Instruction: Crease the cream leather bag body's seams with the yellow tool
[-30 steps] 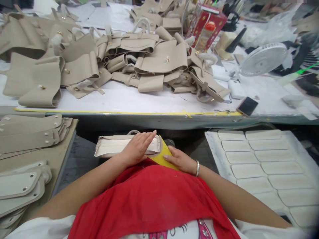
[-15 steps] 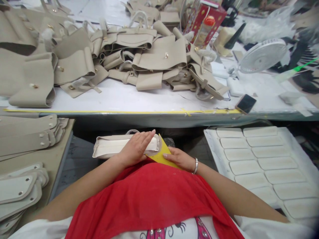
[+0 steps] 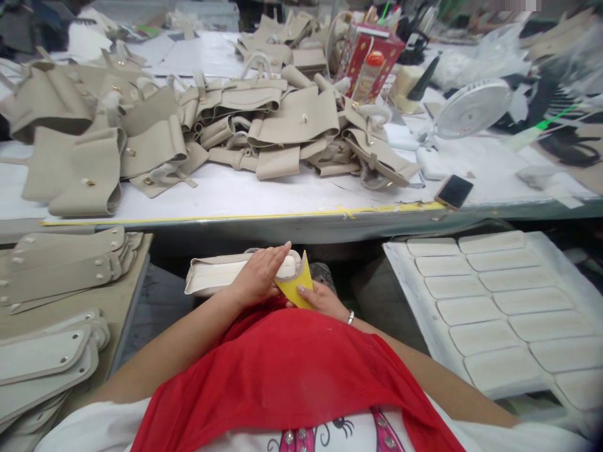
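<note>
Bag (image 3: 214, 275) is lying beneath the left hand (image 3: 260, 275), which is stretching nearly flat across it, any grip hidden; beside the bag's end, the right hand (image 3: 327, 300) is closing around a yellow card (image 3: 294, 289).

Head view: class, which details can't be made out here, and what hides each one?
All in the head view:
Part of the beige bag: covered by the left hand.
Some fingers of the right hand: behind the yellow card.
The full shirt print: red apron and bottom edge.
Left ends of the pale eyelet pieces: left edge.
Objects beyond the white fan: blurred.
</note>
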Tool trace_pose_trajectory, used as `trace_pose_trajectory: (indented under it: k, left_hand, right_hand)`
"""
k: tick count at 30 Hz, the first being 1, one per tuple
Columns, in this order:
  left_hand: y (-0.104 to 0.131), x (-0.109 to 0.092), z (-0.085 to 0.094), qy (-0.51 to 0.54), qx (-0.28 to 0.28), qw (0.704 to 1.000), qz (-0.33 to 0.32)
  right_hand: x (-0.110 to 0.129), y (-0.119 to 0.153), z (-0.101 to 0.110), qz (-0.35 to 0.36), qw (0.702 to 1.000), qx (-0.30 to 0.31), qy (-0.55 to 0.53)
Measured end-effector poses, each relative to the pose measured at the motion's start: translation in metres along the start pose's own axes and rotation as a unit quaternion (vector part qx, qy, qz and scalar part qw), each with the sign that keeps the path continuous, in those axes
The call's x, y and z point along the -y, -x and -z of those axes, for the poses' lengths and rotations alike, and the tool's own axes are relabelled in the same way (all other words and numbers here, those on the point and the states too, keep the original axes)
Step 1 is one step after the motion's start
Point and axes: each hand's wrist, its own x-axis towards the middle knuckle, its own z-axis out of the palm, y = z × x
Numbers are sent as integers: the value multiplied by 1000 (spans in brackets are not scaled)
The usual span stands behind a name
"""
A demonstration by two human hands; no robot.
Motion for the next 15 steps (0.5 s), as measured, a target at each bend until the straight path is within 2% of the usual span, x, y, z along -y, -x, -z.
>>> trace_pose_trajectory:
  k: [4, 7, 9, 10, 12, 15]
  left_hand:
    - [2, -7, -2, -26, 1, 1000, 17]
    - [3, -11, -3, -32, 4, 999, 43]
    - [2, -11, -3, -33, 15, 998, 57]
    - [1, -11, -3, -36, 24, 997, 62]
    - [-1, -12, -1, -44, 47, 995, 74]
    - [-5, -15, 1, -58, 75, 992, 88]
  right_hand:
    - [1, 2, -14, -1, 999, -33, 39]
    - [14, 18, -12, -51, 994, -9, 101]
    - [28, 32, -6, -32, 993, -4, 115]
    - [36, 36, -4, 9, 995, -19, 102]
    - [52, 38, -4, 133, 987, -77, 48]
    - [67, 18, -15, 304, 940, -154, -14]
